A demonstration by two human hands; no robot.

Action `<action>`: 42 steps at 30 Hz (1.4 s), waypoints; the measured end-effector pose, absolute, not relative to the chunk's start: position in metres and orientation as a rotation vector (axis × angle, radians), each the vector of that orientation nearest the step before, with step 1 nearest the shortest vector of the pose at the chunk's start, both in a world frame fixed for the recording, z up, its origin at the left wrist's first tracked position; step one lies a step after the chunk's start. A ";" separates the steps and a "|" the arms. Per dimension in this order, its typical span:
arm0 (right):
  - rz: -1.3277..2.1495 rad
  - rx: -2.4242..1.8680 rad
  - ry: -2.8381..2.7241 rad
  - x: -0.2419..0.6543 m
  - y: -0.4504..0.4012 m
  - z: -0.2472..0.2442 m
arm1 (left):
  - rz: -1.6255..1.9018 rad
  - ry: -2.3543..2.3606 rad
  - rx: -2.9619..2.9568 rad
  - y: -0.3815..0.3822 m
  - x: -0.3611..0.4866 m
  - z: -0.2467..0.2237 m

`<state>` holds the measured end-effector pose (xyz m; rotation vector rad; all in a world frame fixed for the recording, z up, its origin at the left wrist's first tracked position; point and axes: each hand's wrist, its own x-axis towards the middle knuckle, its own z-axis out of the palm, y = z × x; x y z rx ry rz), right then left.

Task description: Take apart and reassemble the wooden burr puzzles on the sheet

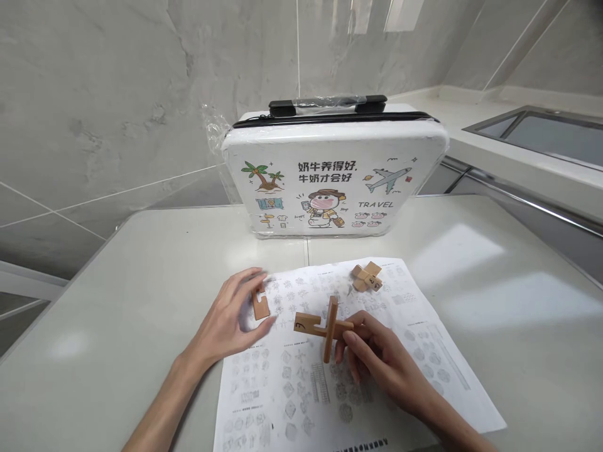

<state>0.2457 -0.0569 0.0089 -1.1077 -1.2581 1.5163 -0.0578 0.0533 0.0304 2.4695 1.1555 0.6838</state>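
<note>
Holding crossed wooden pieces point(331, 326) over the paper point(471, 408), the right hand point(386, 364) pinches one end; the left hand point(223, 317) surrounds a notched piece point(260, 309) by the far-left corner, its grip unclear; lifting calls for a firm pinch.

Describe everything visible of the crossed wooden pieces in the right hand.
The crossed wooden pieces look brown and smooth: a flat, notched bar, black-marked near its left end, crossed by a slim, straight stick. The right hand's fingers hold the bar's right end over the printed sheet. How the pieces interlock is unclear.
</note>
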 end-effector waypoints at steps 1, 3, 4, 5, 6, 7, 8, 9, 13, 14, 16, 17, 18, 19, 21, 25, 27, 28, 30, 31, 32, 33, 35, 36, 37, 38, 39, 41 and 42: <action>1.519 -1.116 -1.259 0.245 -0.057 0.009 | 0.740 1.146 2.422 0.049 -0.052 0.031; 1.528 -1.123 -1.255 0.244 -0.058 0.009 | 0.753 1.081 2.251 0.038 -0.039 0.034; 1.538 -1.118 -1.253 0.243 -0.058 0.009 | 0.723 1.043 2.134 0.033 -0.032 0.036; 1.551 -1.109 -1.250 0.242 -0.059 0.009 | 0.692 0.991 2.041 0.027 -0.025 0.037; 1.567 -1.096 -1.248 0.242 -0.059 0.009 | 0.635 0.960 1.965 0.021 -0.019 0.038; 1.587 -1.082 -1.245 0.241 -0.060 0.009 | 0.592 0.951 1.878 0.016 -0.013 0.038; 1.609 -1.066 -1.244 0.241 -0.060 0.010 | 0.560 0.952 1.768 0.011 -0.009 0.038; 1.632 -1.050 -1.248 0.242 -0.060 0.010 | 0.544 0.950 1.664 0.008 -0.005 0.037; 1.615 -1.041 -1.305 0.247 -0.060 0.012 | 0.545 0.871 1.439 0.003 -0.002 0.035; 1.609 -1.026 -1.310 0.248 -0.059 0.013 | 0.541 0.857 1.428 0.003 -0.002 0.034; 1.666 -0.936 -1.287 0.250 -0.058 0.013 | 0.528 0.828 1.423 0.004 -0.003 0.035; 1.728 -0.862 -1.261 0.251 -0.057 0.013 | 0.523 0.807 1.422 0.004 -0.003 0.035; 1.795 -0.785 -1.232 0.251 -0.057 0.013 | 0.520 0.782 1.420 0.004 -0.003 0.035; 1.857 -0.721 -1.201 0.251 -0.056 0.013 | 0.517 0.757 1.417 0.004 -0.002 0.036; 1.942 -0.644 -1.143 0.250 -0.055 0.012 | 0.512 0.730 1.412 0.003 -0.001 0.036; 1.974 -0.631 -1.081 0.250 -0.054 0.008 | 0.491 0.732 1.411 0.003 -0.001 0.035; 1.972 -0.636 -1.067 0.250 -0.054 0.007 | 0.494 0.721 1.405 0.002 -0.001 0.035; 1.973 -0.641 -1.055 0.250 -0.054 0.007 | 0.502 0.716 1.399 0.002 -0.001 0.035; 1.985 -0.653 -1.024 0.251 -0.054 0.007 | 0.518 0.710 1.393 0.002 -0.001 0.035; 1.997 -0.654 -1.005 0.251 -0.054 0.007 | 0.524 0.707 1.392 0.002 0.000 0.035; 2.009 -0.652 -0.986 0.252 -0.054 0.007 | 0.526 0.705 1.394 0.002 0.000 0.035; 2.018 -0.650 -0.966 0.252 -0.054 0.007 | 0.524 0.701 1.395 0.002 0.000 0.035; 2.024 -0.648 -0.930 0.252 -0.055 0.006 | 0.521 0.689 1.388 0.002 0.001 0.033; 2.022 -0.652 -0.921 0.252 -0.055 0.006 | 0.524 0.686 1.382 0.002 0.001 0.032; 2.017 -0.657 -0.919 0.252 -0.056 0.006 | 0.527 0.684 1.374 0.002 0.001 0.031; 2.012 -0.663 -0.926 0.252 -0.056 0.006 | 0.533 0.684 1.368 0.003 0.001 0.031; 2.009 -0.666 -0.942 0.252 -0.056 0.006 | 0.538 0.689 1.363 0.003 0.001 0.031; 2.001 -0.665 -0.983 0.252 -0.056 0.007 | 0.544 0.703 1.355 0.004 0.001 0.031; 1.996 -0.663 -1.002 0.253 -0.056 0.007 | 0.545 0.710 1.350 0.004 0.001 0.031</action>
